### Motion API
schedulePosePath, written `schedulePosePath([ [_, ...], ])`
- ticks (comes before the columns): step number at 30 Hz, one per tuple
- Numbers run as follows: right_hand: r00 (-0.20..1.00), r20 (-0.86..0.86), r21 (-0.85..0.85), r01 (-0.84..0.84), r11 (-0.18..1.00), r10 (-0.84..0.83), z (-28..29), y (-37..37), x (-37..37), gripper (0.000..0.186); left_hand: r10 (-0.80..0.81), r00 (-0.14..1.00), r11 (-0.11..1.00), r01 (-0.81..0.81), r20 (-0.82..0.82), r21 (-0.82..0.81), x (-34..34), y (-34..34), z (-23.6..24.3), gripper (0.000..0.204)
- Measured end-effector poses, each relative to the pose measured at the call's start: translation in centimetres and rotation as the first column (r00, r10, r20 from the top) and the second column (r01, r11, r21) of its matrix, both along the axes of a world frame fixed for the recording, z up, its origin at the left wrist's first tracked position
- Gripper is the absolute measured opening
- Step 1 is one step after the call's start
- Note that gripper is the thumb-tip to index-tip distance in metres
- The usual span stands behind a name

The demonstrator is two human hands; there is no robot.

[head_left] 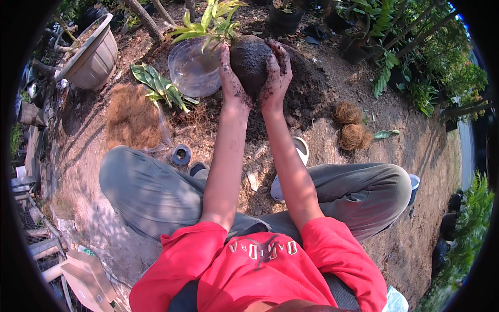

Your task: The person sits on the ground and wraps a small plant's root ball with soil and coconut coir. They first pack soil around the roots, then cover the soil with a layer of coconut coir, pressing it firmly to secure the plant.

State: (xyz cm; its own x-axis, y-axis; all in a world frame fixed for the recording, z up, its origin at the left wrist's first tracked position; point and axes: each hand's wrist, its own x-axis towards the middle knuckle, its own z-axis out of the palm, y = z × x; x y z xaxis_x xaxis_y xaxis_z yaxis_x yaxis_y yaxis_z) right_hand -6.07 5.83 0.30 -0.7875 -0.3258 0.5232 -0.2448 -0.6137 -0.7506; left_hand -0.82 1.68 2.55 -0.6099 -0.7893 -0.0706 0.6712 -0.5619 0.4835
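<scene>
Nearest, at 6 o'clock of the seat, a soft red fabric T-shirt (260,281); then smooth grey-green cloth trousers (150,182), legs folded. Clock below = from the ball. At approx. 7, a small grey ring-shaped object (181,154), material unclear. At 8, a flat, matted heap of fuzzy brown fibre (132,122); at 4, two rounded wads of wiry brown fibre (355,137), touching, w/ a single green leaf (386,134) just beyond.

Centre: a dark, damp-looking, rounded soil ball (250,60), grainy surface, held b/w both soil-smeared bare hands above the ground. Left hand (233,80) cups its 8–9 o'clock side, right hand (275,78) its 3–4 side; right fingers (282,54) bent & pressed in, left ones partly hidden, spacing can't tell.

At 9, a round clear plastic basin (189,67); at 10–11, a leafy green plant (208,23), unclear if rooted in the ball. Farther at 9, a tilted beige ribbed pot (93,60); at 1, a black plant container (285,20).
</scene>
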Motion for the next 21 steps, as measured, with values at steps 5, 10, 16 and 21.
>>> schedulePosePath([
  [5,0.636,-0.77,0.234,0.354,0.905,-0.05,0.3,0.5,0.3,0.045,-0.06,0.979,0.993,0.078,-0.196,0.089,1.4,-1.8,-4.1,0.046],
  [10,0.865,-0.453,0.071,0.274,0.959,-0.213,-2.3,-0.3,0.1,0.034,0.062,0.973,0.995,-0.044,0.222,-0.087,0.6,-0.4,-2.2,0.051],
  [16,0.652,0.55,-0.533,-0.208,0.82,0.523,0.8,0.7,0.9,0.039,0.141,0.95,0.96,-0.062,0.278,-0.274,1.6,-0.7,-0.4,0.074],
  [21,0.938,0.151,-0.074,-0.304,0.95,0.312,-0.1,0.1,-0.3,0.039,-0.09,0.995,0.996,0.089,0.041,0.023,1.1,-1.1,-0.2,0.059],
])
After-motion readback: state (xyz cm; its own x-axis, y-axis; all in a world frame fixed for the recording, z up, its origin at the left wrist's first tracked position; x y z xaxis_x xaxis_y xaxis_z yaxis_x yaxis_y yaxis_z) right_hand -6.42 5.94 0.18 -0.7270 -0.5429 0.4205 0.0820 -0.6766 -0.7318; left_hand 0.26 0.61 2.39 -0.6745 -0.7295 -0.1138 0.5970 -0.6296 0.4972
